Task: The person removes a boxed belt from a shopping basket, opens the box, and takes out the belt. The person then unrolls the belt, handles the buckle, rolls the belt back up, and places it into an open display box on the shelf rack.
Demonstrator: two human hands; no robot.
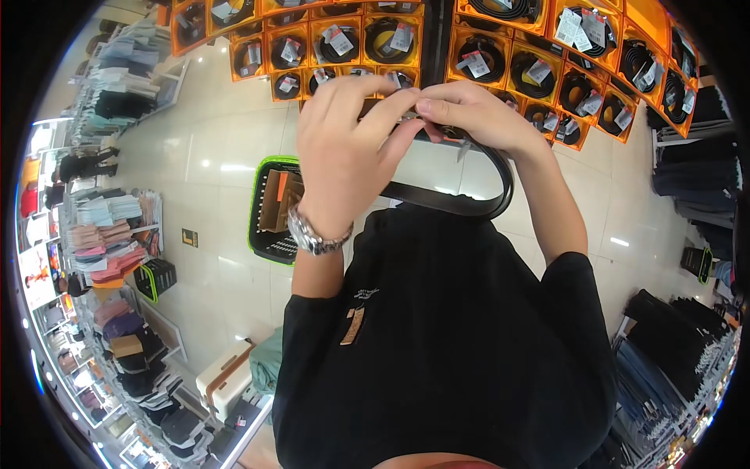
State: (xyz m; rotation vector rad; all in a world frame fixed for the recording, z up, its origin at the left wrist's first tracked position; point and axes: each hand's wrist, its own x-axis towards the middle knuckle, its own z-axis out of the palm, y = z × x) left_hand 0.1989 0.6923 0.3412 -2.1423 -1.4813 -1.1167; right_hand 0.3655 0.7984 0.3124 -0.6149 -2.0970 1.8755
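Observation:
A black belt [449, 203] curves in a loop in front of my chest, its strap bending round below my right wrist. My left hand [348, 129], with a metal watch [316, 232] on its wrist, pinches the belt near its end. Close against it, my right hand [473, 116] also has its thumb and fingers closed on the belt. The fingertips of both hands almost meet, and they hide most of the belt's end. A small greyish piece [463, 148] shows just below my right hand; I cannot tell what it is.
Ahead stands a display of orange compartments [336, 39] with coiled, tagged belts. A black basket with a green rim [258, 234] holding brown boxes sits on the floor at left. Clothes racks [117, 227] line the left side, and dark trousers [695, 168] hang at right.

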